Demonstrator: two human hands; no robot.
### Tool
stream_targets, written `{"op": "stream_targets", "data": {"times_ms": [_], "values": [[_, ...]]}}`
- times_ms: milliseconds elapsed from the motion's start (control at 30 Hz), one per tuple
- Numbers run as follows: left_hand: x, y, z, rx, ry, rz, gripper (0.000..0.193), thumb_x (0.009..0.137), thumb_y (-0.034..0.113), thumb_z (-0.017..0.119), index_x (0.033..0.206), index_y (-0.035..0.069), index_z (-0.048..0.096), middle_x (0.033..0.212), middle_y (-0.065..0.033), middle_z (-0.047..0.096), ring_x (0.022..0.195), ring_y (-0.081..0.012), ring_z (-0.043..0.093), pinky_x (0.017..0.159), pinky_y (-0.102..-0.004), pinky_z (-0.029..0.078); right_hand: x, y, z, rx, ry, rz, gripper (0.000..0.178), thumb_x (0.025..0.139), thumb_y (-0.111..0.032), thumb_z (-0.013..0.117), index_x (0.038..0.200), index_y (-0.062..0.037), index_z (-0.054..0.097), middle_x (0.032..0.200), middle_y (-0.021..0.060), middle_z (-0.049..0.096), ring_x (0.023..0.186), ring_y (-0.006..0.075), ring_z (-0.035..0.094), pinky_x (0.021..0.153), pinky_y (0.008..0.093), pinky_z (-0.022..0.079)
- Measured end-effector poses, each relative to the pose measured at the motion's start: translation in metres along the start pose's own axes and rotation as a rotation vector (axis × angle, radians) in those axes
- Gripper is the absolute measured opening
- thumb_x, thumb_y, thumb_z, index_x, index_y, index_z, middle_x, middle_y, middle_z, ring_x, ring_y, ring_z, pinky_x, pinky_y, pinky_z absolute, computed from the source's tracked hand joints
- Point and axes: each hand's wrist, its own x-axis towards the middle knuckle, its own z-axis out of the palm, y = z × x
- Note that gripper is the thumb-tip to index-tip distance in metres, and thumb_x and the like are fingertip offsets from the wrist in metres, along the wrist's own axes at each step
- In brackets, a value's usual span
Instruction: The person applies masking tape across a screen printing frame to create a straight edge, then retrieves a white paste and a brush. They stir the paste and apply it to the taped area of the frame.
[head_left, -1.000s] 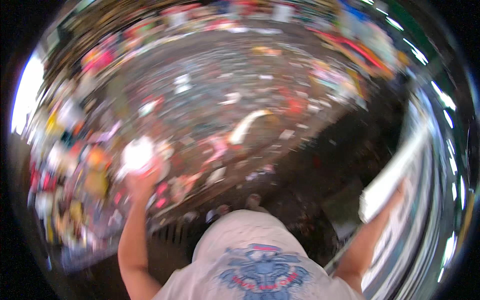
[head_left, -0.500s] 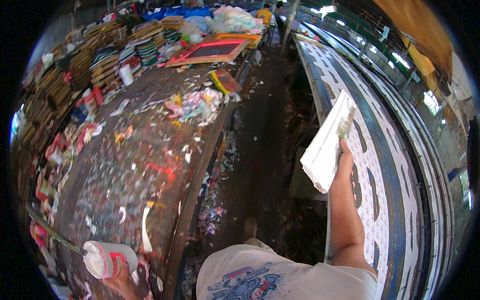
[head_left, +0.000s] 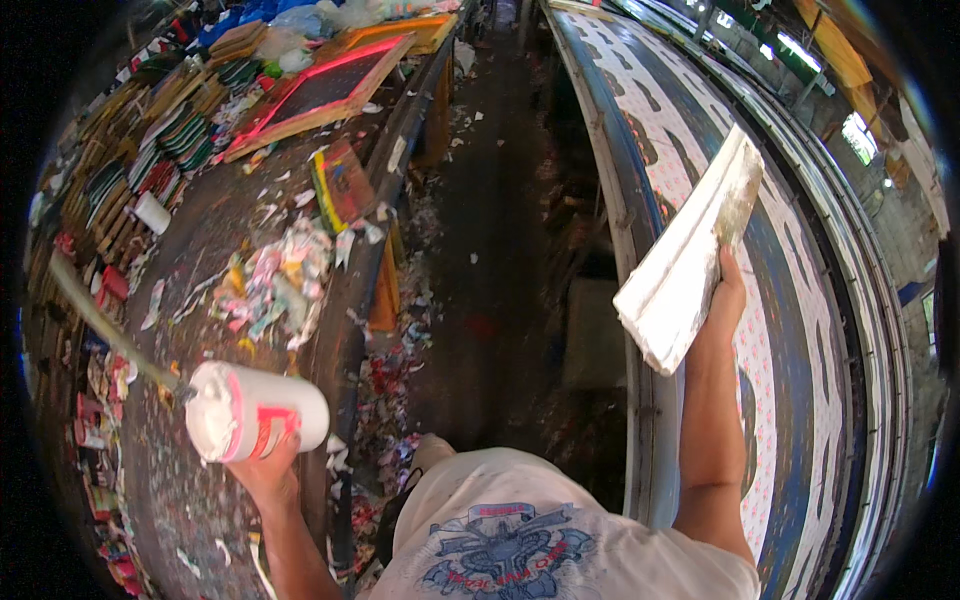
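Observation:
In my left hand (head_left: 268,462) is a white plastic tub (head_left: 308,415) with a red label, tilted on its side. White paste shows at its open end, and a long thin stick (head_left: 105,325) pokes out of it to the upper left. My fingers wrap the tub from below. My right hand (head_left: 728,295) grips a squeegee (head_left: 680,270), a long flat piece coated in white, by its right edge. It is held up at a slant over the near edge of the right-hand printing table, and the hand's fingertips are partly hidden behind it.
A littered table (head_left: 180,500) runs along the left, with a heap of scraps (head_left: 285,280), a yellow-and-red board (head_left: 342,185) and a pink-edged screen frame (head_left: 325,95). Stacked frames stand behind. A dark aisle (head_left: 490,250) lies between it and the long table with patterned fabric (head_left: 650,100).
My view has tipped down and moved forward along the aisle. The left hand has brought the tub up and to the right; the right hand still holds the squeegee, now slightly farther right.

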Motion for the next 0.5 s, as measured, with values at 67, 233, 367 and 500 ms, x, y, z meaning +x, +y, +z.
{"op": "stream_targets", "data": {"times_ms": [67,233,367,500], "values": [[0.041,-0.024,0.066,-0.03,-0.075,-0.073,0.111,0.068,-0.012,0.089,0.166,0.002,0.037,0.145,-0.0147,0.063,0.129,-0.0292,0.067,0.112,-0.0493,0.057,0.032,0.01,0.012,-0.038,0.047,0.001,0.041,0.113,-0.028,0.061,0.133,0.0069,0.068,0.112,0.0139,0.076,0.092,0.0225,0.076,0.085,0.0367,0.061],[0.148,-0.123,0.199,0.096,-0.279,-0.087,0.108,0.067,-0.009,0.091,0.163,0.002,0.042,0.143,-0.0114,0.064,0.13,-0.0257,0.067,0.113,-0.0468,0.056,0.145,0.032,0.011,-0.145,0.108,-0.024,0.041,0.111,-0.028,0.062,0.133,0.0057,0.068,0.115,0.015,0.077,0.095,0.0233,0.076,0.086,0.0371,0.061],[0.234,-0.174,0.335,0.038,-0.366,-0.039,0.106,0.066,0.002,0.099,0.157,0.002,0.045,0.143,-0.0102,0.064,0.13,-0.0236,0.065,0.114,-0.0424,0.054,0.231,0.032,0.015,-0.134,0.162,0.024,0.05,0.112,-0.034,0.057,0.144,0.003,0.066,0.126,0.0162,0.075,0.106,0.0302,0.076,0.096,0.0429,0.061],[0.323,-0.215,0.454,-0.016,-0.442,-0.099,0.099,0.066,0.004,0.099,0.152,0.003,0.051,0.141,-0.0083,0.066,0.129,-0.0222,0.066,0.114,-0.0406,0.053,0.302,0.028,0.0,-0.255,0.41,-0.086,0.061,0.111,-0.036,0.058,0.152,0.0072,0.059,0.141,0.0223,0.069,0.124,0.0362,0.072,0.112,0.0451,0.056]]}}
